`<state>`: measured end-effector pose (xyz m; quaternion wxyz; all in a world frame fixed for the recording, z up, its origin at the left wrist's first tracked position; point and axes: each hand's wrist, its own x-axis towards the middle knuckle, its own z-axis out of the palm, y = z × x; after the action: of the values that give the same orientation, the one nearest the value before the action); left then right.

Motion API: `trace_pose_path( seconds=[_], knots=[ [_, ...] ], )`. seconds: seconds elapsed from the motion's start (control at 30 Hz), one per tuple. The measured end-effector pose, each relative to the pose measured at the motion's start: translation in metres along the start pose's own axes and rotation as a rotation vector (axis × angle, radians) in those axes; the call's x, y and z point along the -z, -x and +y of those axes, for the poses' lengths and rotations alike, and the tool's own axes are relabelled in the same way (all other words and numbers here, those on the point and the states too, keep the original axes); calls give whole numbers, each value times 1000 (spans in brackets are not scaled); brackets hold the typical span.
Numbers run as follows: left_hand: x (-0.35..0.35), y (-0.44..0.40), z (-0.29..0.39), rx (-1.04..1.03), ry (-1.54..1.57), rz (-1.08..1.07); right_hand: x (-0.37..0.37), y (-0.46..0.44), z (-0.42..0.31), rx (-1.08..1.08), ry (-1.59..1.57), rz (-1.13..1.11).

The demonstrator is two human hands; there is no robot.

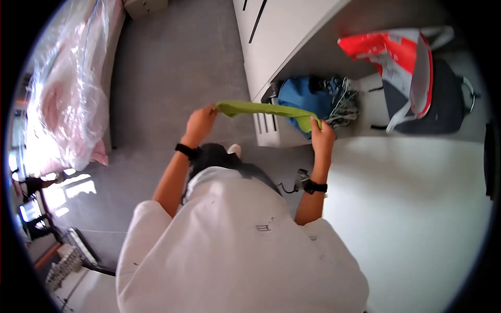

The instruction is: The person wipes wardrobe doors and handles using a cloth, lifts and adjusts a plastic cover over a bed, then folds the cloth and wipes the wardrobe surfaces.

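A green cloth (263, 108) is stretched out in front of me, held by its two ends. My left hand (201, 124) pinches one end, its fingers closed on the fabric. At the other end, my right hand (323, 136) grips a corner between thumb and fingers. The cloth runs nearly level between them and looks folded or bunched into a narrow strip. Black bands circle both wrists, and a small device hangs by the right one. Beyond the right hand lies a blue bag (302, 98), partly covered by the cloth.
A plastic-wrapped bed (73, 99) stands at the left. White drawers (282, 36) rise ahead. On a shelf at the right are a tangle of cables (344, 107), a red and white bag (412, 62) and a dark grey bag (443, 99). A white surface (407, 208) spreads at right.
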<state>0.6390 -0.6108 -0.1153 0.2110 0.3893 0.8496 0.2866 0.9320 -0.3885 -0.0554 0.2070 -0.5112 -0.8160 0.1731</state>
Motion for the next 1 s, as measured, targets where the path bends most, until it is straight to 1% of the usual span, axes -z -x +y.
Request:
trace_pose_path(
  seconds=[0.07,0.1,0.17,0.2,0.23,0.27,0.3,0.33,0.37,0.4,0.43,0.47,0.5,0.57,0.6,0.67,0.7,0.77,0.8,0.83,0.9,0.93,0.97,1.0],
  knots=[
    [2,-38,-1,41,159,35,13,-27,-39,-214,-297,-108],
    [1,-55,6,52,196,40,20,-40,-56,-195,-263,-114],
    [4,-96,14,136,672,-75,26,-63,-90,-290,-740,-77],
    [-10,-121,12,84,768,-62,25,-76,-102,-253,-852,-60],
    [-15,-140,21,66,739,-90,18,-90,-116,-251,-844,-47],
    [-21,-158,33,49,709,-117,9,-105,-133,-101,-929,144],
    [-16,-170,49,36,611,-207,2,-120,-148,52,-1007,332],
    [-31,-186,55,-48,604,-292,0,-134,-163,150,-965,348],
    [-32,-196,68,-181,552,-367,-6,-148,-176,147,-951,354],
    [-29,-204,77,-372,438,-382,-13,-163,-192,219,-796,403],
    [-21,-212,89,-404,593,-456,-16,-180,-206,292,-632,457],
    [-11,-224,101,-327,684,-611,-17,-196,-212,221,-588,404],
    [-5,-236,108,-310,724,-659,-21,-218,-214,233,-477,436],
    [6,-269,111,-353,645,-646,-22,-255,-225,346,-54,509],
    [14,-290,110,-401,633,-651,-25,-275,-235,344,-42,555],
    [21,-321,110,-188,808,-705,-26,-301,-250,343,77,506],
    [21,-338,111,-204,812,-719,-25,-314,-257,336,94,517],
    [24,-380,109,-166,1077,-697,-27,-347,-278,336,60,541],
    [33,-399,113,-41,1275,-795,-26,-365,-289,376,31,575],
    [50,-418,121,-65,1247,-792,-24,-383,-305,372,13,607],
    [78,-452,146,100,1535,-701,-10,-418,-338,411,-64,667],
    [88,-472,159,70,1638,-656,-4,-438,-351,442,-82,669],
    [98,-488,172,61,1639,-519,-4,-458,-361,482,-100,729],
    [111,-515,186,-9,1653,-447,-1,-479,-371,538,-98,737]
  ],
)
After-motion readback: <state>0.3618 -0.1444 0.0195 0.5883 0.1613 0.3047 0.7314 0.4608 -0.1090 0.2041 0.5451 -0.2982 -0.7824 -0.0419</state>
